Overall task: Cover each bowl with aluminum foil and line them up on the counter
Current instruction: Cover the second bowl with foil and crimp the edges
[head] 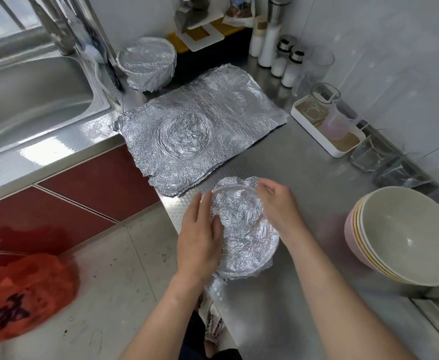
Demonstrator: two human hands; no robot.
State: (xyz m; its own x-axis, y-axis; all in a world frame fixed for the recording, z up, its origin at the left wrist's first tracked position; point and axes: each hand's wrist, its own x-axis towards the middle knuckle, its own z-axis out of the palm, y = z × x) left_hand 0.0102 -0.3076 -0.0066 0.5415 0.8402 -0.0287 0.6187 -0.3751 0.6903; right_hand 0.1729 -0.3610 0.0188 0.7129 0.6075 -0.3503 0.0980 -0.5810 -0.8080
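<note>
Right now the foil-wrapped bowl sits on the steel bench near its front edge, between both hands. The left hand lies against it at about 9 o'clock, fingers straight and flat on the foil, pressing, not gripping. The right hand cups the rim at about 2 o'clock, fingers curled over the foil edge; the fingertips are blurred, so how tightly they pinch is unclear.

Towards 11 o'clock, just beyond the bowl, spare foil sheets lie flat on the bench, creased with round bowl marks. Further off at 11 o'clock, beside the sink, stands a finished covered bowl. At 3 o'clock a stack of bare bowls waits, well apart.

I judge the step in hand to be crimping the foil under the rim. Foil is thin and light, holds a crease, and tears if dragged, so it wants firm pressing down round the rim, not pulling. The bowl itself looks light and stiff and could skate on the smooth steel. To move it, take it by the sides under the rim, never by the foil top, which would dent.
</note>
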